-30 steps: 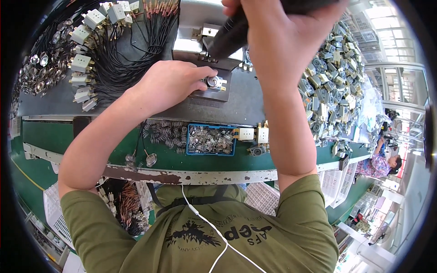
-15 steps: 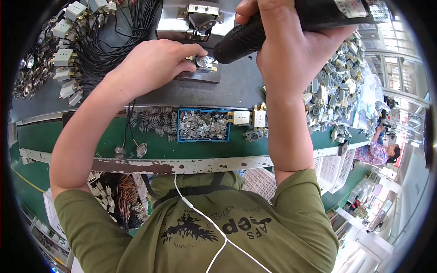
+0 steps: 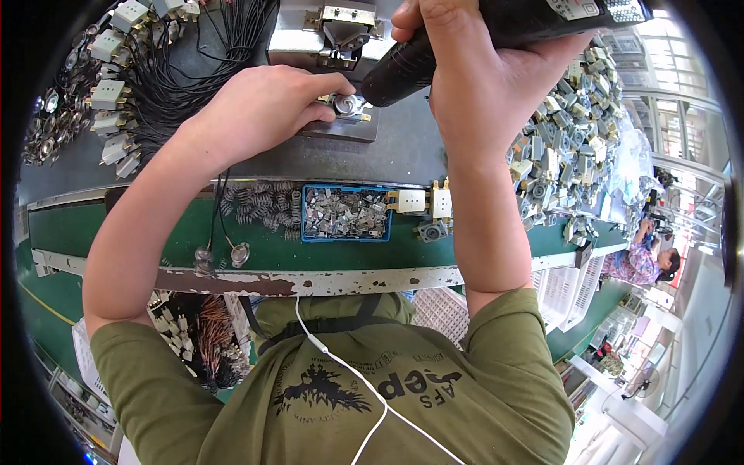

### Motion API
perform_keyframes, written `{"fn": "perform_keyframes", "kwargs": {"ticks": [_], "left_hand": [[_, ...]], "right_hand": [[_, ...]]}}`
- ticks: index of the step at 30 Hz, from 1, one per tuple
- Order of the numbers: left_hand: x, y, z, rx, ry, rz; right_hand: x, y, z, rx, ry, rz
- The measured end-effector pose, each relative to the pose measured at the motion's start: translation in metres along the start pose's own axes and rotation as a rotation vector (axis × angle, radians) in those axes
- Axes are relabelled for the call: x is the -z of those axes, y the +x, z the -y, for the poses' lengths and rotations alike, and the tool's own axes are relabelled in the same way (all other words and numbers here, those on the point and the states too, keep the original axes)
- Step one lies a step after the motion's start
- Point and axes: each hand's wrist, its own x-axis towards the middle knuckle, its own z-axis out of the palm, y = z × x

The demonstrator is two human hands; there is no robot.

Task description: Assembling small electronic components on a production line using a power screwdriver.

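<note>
My left hand (image 3: 260, 105) pinches a small part with a round metal disc (image 3: 346, 105) and brass terminals between thumb and forefinger. The part lies on a flat steel block (image 3: 341, 139). My right hand (image 3: 496, 85) is wrapped round a black electric screwdriver (image 3: 403, 74), tilted with its nose down toward the disc from the right. Whether its tip touches the part I cannot make out. Just beyond the block stands a metal clamp fixture (image 3: 345, 35).
Black wires (image 3: 167, 101) with cream-coloured connector blocks lie at the left. A heap of grey and cream parts (image 3: 558, 155) covers the right. Nearer are a blue tray (image 3: 346, 239) of small metal clips and loose springs (image 3: 260, 208). Another person (image 3: 643, 260) sits far right.
My right hand and the screwdriver have shifted slightly to the left. The left hand keeps its pinch on the part in the same place.
</note>
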Motion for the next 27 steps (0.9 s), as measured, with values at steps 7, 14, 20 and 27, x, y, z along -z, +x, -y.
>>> {"fn": "perform_keyframes", "kwargs": {"ticks": [7,14,20,27], "left_hand": [[-0.001,0.001,0.002,-0.009,0.023,-0.002],[-0.002,0.004,0.003,-0.04,0.007,-0.047],[-0.004,0.002,0.004,-0.021,0.045,0.0],[-0.008,-0.001,0.003,-0.055,0.071,-0.063]], "right_hand": [[-0.015,-0.001,0.024,-0.327,-0.357,-0.11],[-0.018,-0.002,0.027,-0.392,-0.295,-0.083],[-0.012,0.0,0.019,-0.241,-0.142,-0.011],[-0.021,-0.014,0.022,-0.299,-0.289,-0.055]]}}
